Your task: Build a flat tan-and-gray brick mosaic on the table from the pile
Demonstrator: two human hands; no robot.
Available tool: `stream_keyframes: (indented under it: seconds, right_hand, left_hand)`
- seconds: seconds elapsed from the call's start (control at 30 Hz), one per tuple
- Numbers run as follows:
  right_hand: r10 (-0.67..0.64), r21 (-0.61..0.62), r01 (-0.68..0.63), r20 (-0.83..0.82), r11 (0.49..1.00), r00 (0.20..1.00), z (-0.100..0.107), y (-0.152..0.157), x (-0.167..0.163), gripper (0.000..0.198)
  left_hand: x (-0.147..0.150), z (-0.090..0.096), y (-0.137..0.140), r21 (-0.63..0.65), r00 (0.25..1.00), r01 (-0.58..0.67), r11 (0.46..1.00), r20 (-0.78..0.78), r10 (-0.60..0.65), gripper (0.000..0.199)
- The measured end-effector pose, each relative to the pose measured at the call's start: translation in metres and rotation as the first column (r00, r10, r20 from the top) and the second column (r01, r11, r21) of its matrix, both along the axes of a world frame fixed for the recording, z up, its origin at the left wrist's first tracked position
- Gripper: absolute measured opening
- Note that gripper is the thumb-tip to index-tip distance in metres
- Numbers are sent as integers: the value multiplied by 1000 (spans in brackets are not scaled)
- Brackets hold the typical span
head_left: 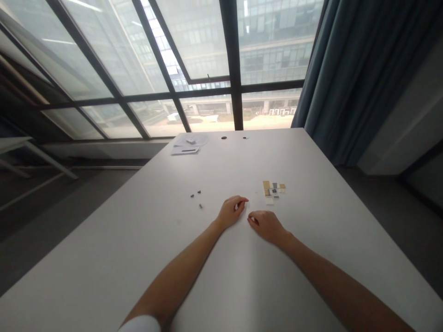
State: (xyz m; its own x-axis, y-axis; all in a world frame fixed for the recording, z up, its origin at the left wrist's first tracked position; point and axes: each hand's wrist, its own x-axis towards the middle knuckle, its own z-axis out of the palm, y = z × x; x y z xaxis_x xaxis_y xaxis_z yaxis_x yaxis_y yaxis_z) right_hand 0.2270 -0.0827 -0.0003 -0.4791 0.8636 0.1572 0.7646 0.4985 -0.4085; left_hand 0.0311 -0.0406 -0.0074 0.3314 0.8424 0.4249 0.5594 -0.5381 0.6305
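My left hand rests over the middle of the white table, its fingers curled and the thumb and forefinger drawn close together. Just to the right and a little nearer to me, my right hand is closed in a similar pinch. A small gap separates the two sets of fingertips. Whatever they hold, if anything, is too small to make out. Beyond my right hand lies a cluster of small yellow, grey, black and white pieces. Left of my left hand lie a few tiny dark parts.
Papers with a dark strip and a small white object lie at the table's far left. Two round dark spots show near its far edge. Windows stand behind, with a blue curtain at right and another table at left.
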Motion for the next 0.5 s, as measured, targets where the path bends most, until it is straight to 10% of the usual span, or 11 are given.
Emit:
stream_keyframes:
  seconds: [0.2,0.5]
  right_hand:
    - [-13,-15,13,5,1000,1000,-2,2,2,27]
    - [-7,-31,6,-32,1000,999,-7,2,4,29]
  left_hand:
    - [2,11,-1,-14,1000,-8,1000,5,8,24]
    - [-61,84,15,-155,967,-124,980,-242,84,22]
